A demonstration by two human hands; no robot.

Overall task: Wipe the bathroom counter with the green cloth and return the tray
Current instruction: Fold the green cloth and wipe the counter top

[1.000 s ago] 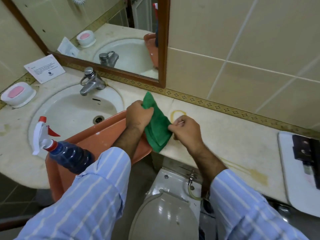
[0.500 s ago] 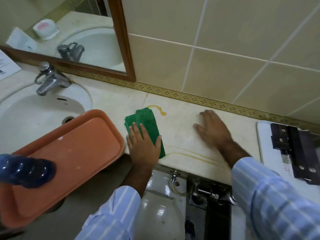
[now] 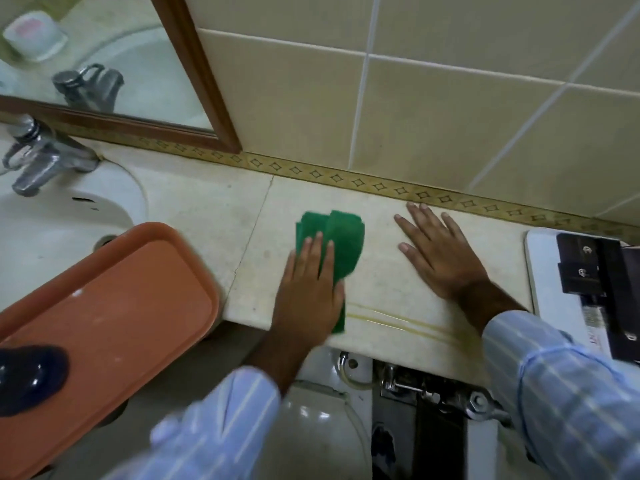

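Observation:
A folded green cloth [image 3: 337,239] lies flat on the beige counter [image 3: 214,216]. My left hand [image 3: 310,289] presses down on its near half, fingers spread over it. My right hand [image 3: 440,252] rests flat and open on the counter to the right of the cloth, holding nothing. An orange tray [image 3: 114,320] sits at the left, over the sink's edge and jutting past the counter's front. A dark blue spray bottle [image 3: 29,377] stands on the tray's near left corner, mostly cut off. Thin yellowish streaks [image 3: 398,320] run along the counter's front edge.
The white sink [image 3: 52,223] and metal faucet [image 3: 41,157] are at the left, under a wood-framed mirror [image 3: 201,71]. A white board with black items [image 3: 595,282] lies at the right end of the counter. A toilet [image 3: 322,431] and pipe fittings are below the counter edge.
One second ago both hands held the cloth in the air. Now it lies on the counter under my left hand and has slid right and toward the wall; the yellow ring mark is gone.

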